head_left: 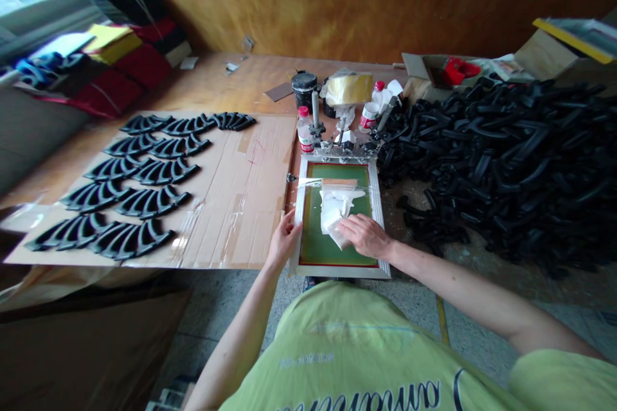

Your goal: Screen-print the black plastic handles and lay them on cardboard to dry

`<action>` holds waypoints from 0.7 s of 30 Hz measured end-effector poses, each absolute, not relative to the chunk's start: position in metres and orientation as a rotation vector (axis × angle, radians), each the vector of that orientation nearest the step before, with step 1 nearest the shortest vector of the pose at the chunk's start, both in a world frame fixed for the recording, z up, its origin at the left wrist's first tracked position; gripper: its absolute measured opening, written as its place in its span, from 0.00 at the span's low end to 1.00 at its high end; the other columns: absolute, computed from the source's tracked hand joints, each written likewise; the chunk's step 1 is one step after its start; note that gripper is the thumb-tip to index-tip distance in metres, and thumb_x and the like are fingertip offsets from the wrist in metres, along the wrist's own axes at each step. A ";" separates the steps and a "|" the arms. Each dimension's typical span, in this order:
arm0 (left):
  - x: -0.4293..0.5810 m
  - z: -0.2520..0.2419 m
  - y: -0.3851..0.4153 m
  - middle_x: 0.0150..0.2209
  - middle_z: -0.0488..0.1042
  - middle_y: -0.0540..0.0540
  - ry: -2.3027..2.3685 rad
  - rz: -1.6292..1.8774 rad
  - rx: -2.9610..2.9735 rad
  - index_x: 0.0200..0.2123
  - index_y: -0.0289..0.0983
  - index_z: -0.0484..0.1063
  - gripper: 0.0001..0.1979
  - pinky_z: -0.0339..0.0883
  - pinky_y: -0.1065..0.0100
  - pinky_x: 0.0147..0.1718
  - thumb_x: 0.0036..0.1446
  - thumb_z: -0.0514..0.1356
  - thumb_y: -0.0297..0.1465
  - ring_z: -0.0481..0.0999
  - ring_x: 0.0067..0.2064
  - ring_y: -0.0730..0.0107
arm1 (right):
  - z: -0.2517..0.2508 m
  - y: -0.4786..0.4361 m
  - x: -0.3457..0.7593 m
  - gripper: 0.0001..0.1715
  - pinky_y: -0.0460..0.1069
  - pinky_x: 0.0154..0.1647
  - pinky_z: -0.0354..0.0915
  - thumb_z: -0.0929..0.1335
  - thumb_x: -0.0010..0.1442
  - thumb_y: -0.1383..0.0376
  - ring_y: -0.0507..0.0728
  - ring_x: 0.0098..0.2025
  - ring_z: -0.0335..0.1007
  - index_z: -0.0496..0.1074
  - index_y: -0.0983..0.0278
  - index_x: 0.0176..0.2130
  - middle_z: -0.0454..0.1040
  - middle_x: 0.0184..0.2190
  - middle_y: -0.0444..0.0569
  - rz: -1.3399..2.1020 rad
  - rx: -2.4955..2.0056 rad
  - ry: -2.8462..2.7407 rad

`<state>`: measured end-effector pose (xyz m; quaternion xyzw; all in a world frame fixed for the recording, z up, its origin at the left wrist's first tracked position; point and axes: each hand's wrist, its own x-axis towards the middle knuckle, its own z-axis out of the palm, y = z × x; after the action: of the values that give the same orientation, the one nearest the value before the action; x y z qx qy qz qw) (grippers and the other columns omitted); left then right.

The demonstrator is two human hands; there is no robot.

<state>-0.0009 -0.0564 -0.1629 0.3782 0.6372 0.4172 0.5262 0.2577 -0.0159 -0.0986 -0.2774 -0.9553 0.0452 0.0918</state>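
A screen-printing frame with a pale rim and green mesh lies in front of me. My left hand grips its left edge with curled fingers. My right hand presses down on a crumpled white cloth that lies on the green mesh. The frame's far end sits in a metal clamp.
Rows of curved black plastic parts lie on a cardboard sheet at the left. A large heap of the same black parts fills the right. Bottles, a black pot and a tape roll stand behind the frame.
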 end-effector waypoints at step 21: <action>0.007 0.009 0.026 0.37 0.77 0.43 1.252 1.498 1.024 0.46 0.37 0.74 0.31 0.71 0.69 0.33 0.63 0.47 0.56 0.78 0.38 0.67 | -0.106 0.036 0.322 0.16 0.53 0.46 0.67 0.68 0.62 0.53 0.57 0.38 0.70 0.75 0.63 0.34 0.76 0.34 0.49 0.491 -1.664 -2.101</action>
<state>0.0070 0.0262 0.0087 0.4145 0.5066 0.6064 0.4516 0.3218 0.0363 -0.1057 -0.5976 -0.7543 0.1764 0.2068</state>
